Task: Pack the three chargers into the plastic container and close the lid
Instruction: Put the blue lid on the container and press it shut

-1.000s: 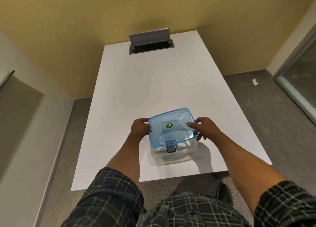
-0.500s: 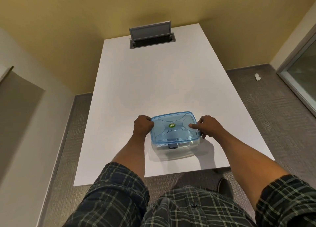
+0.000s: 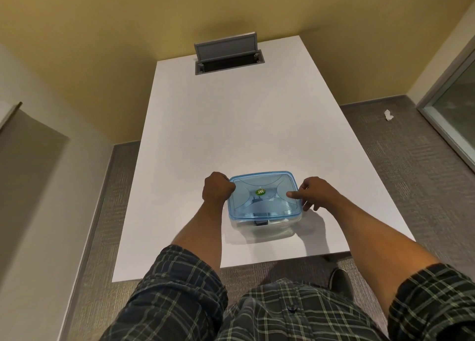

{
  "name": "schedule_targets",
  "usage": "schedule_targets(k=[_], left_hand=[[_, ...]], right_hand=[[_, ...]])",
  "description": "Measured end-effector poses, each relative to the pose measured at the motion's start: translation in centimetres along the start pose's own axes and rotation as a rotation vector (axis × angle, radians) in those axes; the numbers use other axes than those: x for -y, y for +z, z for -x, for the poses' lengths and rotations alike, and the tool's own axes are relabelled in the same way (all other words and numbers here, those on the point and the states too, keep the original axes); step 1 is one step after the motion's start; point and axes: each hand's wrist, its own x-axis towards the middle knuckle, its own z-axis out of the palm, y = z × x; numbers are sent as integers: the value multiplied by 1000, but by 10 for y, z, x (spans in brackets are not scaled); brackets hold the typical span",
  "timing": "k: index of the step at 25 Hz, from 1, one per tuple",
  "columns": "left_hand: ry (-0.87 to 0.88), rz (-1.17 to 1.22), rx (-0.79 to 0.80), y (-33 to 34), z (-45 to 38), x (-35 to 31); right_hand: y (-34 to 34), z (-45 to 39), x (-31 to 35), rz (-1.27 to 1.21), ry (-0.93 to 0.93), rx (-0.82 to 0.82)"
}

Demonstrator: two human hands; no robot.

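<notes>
A clear plastic container [image 3: 262, 227] stands near the front edge of the white table [image 3: 231, 124]. Its translucent blue lid [image 3: 263, 194] with a green sticker lies flat on top. Through the lid and front wall I make out a dark charger [image 3: 260, 222] and pale shapes; how many chargers are inside is unclear. My left hand [image 3: 217, 186] is curled in a fist against the lid's left edge. My right hand [image 3: 312, 191] rests on the lid's right edge, thumb pressing on top, fingers down the side.
A grey cable hatch [image 3: 227, 54] stands raised at the table's far end. Grey carpet surrounds the table, with a crumpled white scrap [image 3: 388, 114] on the floor at the right. A glass door frame is at the far right.
The lid has come down from a tilt to lie flat on the container. My left hand closed into a fist at its edge; my right thumb moved onto the lid.
</notes>
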Motion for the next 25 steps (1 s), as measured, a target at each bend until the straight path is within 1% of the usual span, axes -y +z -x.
schedule_targets(k=[4,9,14,19,22,25], left_hand=[[-8,-78,-10,0,6,-2],[10,-115,-9,4,0,4],[44,-159,50,6,-6,12],[125,-198,45,10,-8,22],[176,-275,48,13,-8,23],[238,-376,102,11,-11,22]], right_hand=[[-2,-1,-1,-46,1,19],[-3,-4,-5,-57,5,41],[-9,-8,-3,41,38,128],[-7,-10,0,42,43,113],[-7,-10,0,28,59,155],[-6,-8,0,14,75,218]])
